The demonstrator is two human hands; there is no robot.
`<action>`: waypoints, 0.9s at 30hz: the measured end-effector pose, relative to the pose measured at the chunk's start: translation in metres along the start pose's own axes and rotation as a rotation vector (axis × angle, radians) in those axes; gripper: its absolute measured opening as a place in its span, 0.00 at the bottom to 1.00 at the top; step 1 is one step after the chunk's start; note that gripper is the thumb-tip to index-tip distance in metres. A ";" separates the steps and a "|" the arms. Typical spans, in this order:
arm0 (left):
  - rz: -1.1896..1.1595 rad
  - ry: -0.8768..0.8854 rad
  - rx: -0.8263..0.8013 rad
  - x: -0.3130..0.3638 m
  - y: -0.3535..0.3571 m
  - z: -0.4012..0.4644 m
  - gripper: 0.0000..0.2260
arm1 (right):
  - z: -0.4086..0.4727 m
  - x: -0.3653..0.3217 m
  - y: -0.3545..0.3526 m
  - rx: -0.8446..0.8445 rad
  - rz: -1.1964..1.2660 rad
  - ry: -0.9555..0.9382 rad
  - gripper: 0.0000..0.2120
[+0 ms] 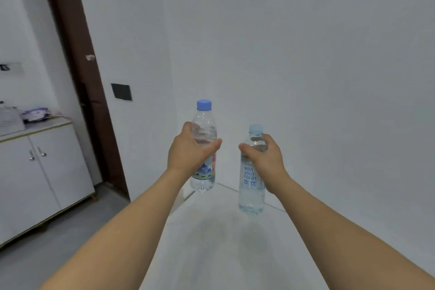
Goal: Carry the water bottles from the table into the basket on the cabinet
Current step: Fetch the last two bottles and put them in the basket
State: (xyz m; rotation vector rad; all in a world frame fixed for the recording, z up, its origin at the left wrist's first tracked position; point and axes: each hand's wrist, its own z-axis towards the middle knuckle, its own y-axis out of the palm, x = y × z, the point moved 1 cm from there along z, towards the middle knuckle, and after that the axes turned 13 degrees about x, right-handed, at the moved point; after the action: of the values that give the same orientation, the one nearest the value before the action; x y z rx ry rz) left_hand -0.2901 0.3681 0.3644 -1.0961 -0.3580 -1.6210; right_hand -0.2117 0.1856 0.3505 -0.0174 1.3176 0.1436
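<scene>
My left hand is wrapped around the upper body of a clear water bottle with a bright blue cap and a mountain label, held upright above the white table. My right hand grips the neck of a second clear bottle with a pale blue cap and blue lettering, also upright and lifted slightly off the table. The white cabinet stands at the left. A white basket sits on its top at the left edge of view, only partly visible.
A dark brown door frame runs between the cabinet and the wall. A black switch plate is on the wall. Packets lie on the cabinet top. Grey floor separates table and cabinet. White walls close in behind the table.
</scene>
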 end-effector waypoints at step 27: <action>0.316 -0.072 0.455 -0.135 -0.385 0.034 0.30 | -0.177 -0.078 0.340 -0.449 0.137 -0.001 0.04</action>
State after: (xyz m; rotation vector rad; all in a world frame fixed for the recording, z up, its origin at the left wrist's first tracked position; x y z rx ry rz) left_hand -0.6172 0.6126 0.3894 -0.8148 -0.5412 -1.1488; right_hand -0.4400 0.4983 0.4050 -0.3079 1.2624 0.5540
